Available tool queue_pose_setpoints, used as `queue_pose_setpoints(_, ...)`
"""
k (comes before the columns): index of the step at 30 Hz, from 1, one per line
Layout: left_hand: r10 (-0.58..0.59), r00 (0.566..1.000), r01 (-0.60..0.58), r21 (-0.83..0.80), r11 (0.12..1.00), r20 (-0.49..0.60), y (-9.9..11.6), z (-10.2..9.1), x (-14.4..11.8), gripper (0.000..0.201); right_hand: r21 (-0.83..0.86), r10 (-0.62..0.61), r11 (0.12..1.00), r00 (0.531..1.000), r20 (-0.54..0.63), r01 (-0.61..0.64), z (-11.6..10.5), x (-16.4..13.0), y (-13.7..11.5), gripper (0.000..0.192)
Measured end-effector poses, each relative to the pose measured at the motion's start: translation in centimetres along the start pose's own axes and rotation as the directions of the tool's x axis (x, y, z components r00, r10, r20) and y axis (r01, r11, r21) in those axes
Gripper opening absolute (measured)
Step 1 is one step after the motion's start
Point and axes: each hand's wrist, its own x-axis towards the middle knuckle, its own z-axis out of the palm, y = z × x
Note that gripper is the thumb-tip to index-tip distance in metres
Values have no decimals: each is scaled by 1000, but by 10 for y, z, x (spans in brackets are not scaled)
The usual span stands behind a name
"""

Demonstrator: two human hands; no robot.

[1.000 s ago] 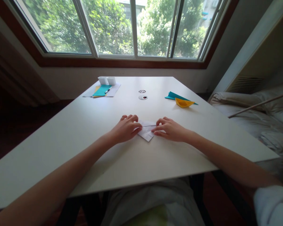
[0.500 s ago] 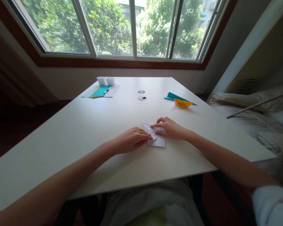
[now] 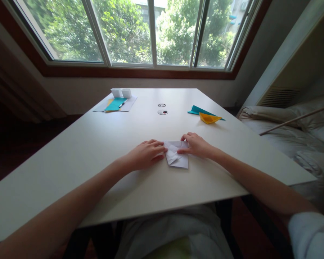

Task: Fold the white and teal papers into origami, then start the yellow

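Where left hand (image 3: pixel 147 155) and right hand (image 3: pixel 198 145) touch, creased white paper (image 3: pixel 180 162), layered, slanting folds, either grip's closure unclear.

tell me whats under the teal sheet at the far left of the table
A yellow sheet peeks out from under the teal sheet, with white paper showing further out. Anything fully beneath its middle is covered.

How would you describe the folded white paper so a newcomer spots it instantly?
Before the window stands a white table. On it, between the left hand and right hand, lies the folded white paper. Its whiteness sets it apart from the yellow paper boat and teal folded paper beyond the right hand.
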Motion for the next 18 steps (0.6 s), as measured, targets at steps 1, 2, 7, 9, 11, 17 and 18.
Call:
queue_pose_setpoints(1, 7, 1000, -6, -4, 1000, 5, -1, 0, 0, 30, -2, 5, 1000, 1000, -3, -5, 0, 0, 0, 50)
queue_pose_setpoints(2, 12, 1000, -12, -6, 1000, 13, -2, 0, 0, 31, -4, 9, 1000, 1000, -9, -9, 0, 0, 1, 49)
queue_pose_setpoints(7, 28, 998, -28, 6, 1000, 64, -5, -2, -1, 33, 40, 38, 998, 999, 12, -38, -1, 2, 3, 35)
queue_pose_setpoints(9, 23, 997, -24, 10, 1000, 71, -5, -2, -1, 34, 73, 41, 996, 999, 20, -43, -1, 1, 2, 30)
queue_pose_setpoints(11, 19, 997, -20, 9, 1000, 74, -5, -2, -1, 34, 91, 24, 996, 999, -25, -22, -2, -1, -1, 22)
queue_pose_setpoints(17, 19, 996, -20, 7, 1000, 84, -3, -4, 0, 34, 43, -273, 959, 954, -121, 279, -5, -8, -12, 13)
queue_pose_setpoints(18, 18, 996, -19, 3, 1000, 83, -2, -5, 0, 34, 31, -330, 942, 937, -111, 335, -5, -9, -13, 15)
